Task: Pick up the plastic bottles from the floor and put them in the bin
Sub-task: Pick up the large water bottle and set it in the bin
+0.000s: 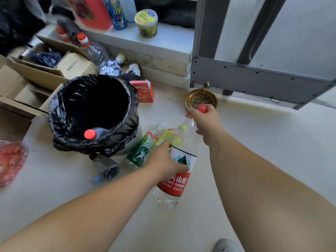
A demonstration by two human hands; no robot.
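**Item: large water bottle, two-hand lift, bin to left**

- Large clear bottle (179,171), red/white label, lying on the floor w/ neck pointing away from the person. Right hand (207,122) closed around the neck just under the red cap (202,108); left hand (164,160) wrapped over the body at the label's top edge.
- Green-label bottle (142,149) and yellow-label bottle (170,138) lie touching its left side, between it and the bin (94,113).
- Bin: black liner, mouth open; one red-capped bottle (94,133) already inside, leaning on the near rim.
- Dark bottle (107,170) on the floor at the bin's near foot.
- Brass bowl (201,100) just beyond right hand.

Handling note (judgement): lift level w/ both hands, swing left over the two small bottles w/o knocking them, tip base-first into the mouth. Thin empty plastic prob. flexes, so grip firmly, don't crush. Approx. three floor bottles remain after this one.
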